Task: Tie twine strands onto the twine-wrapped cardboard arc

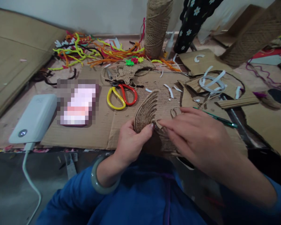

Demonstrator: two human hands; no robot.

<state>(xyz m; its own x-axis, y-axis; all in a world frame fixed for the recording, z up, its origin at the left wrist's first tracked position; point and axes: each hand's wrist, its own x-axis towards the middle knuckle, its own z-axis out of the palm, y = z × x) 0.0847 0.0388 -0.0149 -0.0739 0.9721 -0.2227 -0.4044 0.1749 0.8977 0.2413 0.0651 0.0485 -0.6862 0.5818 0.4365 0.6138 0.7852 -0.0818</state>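
Observation:
My left hand (131,142) grips a curved piece of jute twine rows (144,109) at its lower edge, thumb pressed on the front. The piece stands upright near the table's front edge, its rows arched side by side. My right hand (196,134) is closed in a pinch at the inner edge of the piece, close to the left thumb. A loop of jute twine (174,112) shows just above the right fingers, and the strand between the fingertips is mostly hidden. Beyond the piece lie scissors (136,97) with one yellow and one red handle.
A cardboard sheet (103,131) covers the work surface. On the left are a phone (81,104) and a white power bank (35,118) with a cable. Coloured fuzzy stems (79,53), a twine spool (158,28), a glue bottle (169,47), white strips (212,82) and a green pen (221,120) lie around.

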